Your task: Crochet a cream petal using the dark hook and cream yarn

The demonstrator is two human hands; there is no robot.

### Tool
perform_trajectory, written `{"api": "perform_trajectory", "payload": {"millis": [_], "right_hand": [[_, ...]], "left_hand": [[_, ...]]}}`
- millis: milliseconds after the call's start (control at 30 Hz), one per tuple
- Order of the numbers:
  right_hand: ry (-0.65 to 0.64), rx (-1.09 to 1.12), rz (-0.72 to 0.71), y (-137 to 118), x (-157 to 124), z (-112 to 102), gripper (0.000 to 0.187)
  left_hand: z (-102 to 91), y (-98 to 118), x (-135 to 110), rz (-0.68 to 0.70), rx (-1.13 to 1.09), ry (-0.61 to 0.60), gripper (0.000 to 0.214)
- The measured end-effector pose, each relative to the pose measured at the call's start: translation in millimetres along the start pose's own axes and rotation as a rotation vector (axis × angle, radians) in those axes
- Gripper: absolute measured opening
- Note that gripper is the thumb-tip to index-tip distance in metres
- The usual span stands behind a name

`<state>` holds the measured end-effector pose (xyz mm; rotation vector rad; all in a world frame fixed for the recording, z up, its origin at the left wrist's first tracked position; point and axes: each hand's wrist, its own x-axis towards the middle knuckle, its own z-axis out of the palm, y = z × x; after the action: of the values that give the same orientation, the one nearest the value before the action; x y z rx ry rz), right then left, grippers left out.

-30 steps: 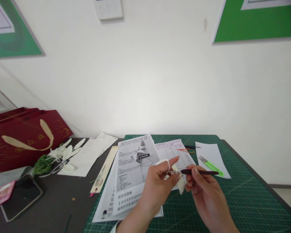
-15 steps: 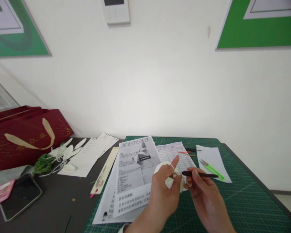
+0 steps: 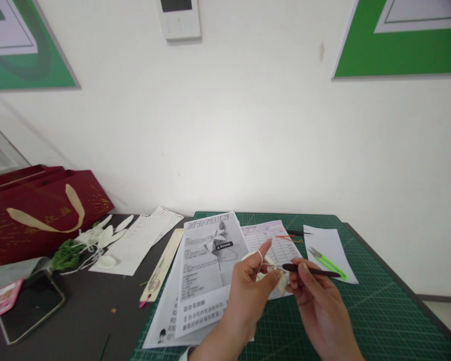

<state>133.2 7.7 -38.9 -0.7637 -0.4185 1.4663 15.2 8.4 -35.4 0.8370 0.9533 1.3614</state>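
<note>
At five o'clock I'm pinching a kinda unfinished-looking white yarn piece (image 3: 282,286) in my half-curled left hand (image 3: 252,290), right hand (image 3: 318,297) gripping a dark hook (image 3: 312,271), while done-looking white petals (image 3: 105,236) are lying around eight.

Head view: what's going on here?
A person's left hand pinches a small white piece, a white strand looped over its raised finger. The right hand holds a dark-handled tool whose thin end points toward the piece; whether it is in a stitch is too small to tell. Both hands are above the green mat. Green snips lie on white paper to the right, untouched.
</note>
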Motion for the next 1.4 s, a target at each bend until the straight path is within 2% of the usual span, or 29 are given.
{"api": "perform_trajectory", "payload": {"millis": [100, 200, 400, 633, 900, 1167, 1400], "right_hand": [[-0.007, 0.004, 0.01, 0, 1, -2, 0.028], [-0.019, 0.001, 0.015, 0, 2, -4, 0.028], [-0.056, -0.004, 0.026, 2, 2, -6, 0.025], [-0.08, 0.012, 0.041, 2, 1, -7, 0.024], [-0.065, 0.031, 0.045, 1, 3, -6, 0.023], [-0.048, 0.032, 0.04, 0, 1, -2, 0.024], [-0.059, 0.02, 0.043, 0, 1, -3, 0.024]], "left_hand": [[0.0, 4, 0, 0.046, 0.06, 0.03, 0.054], [-2.1, 2, 2, 0.035, 0.077, 0.021, 0.061], [-7.7, -5, 5, 0.006, 0.033, 0.016, 0.068], [-2.0, 1, -3, 0.026, -0.022, 0.032, 0.062], [-4.6, -6, 0, -0.018, -0.086, -0.024, 0.076], [0.4, -3, -2, 0.037, -0.12, -0.06, 0.069], [-1.3, -4, -3, 0.031, -0.067, -0.042, 0.071]]}}
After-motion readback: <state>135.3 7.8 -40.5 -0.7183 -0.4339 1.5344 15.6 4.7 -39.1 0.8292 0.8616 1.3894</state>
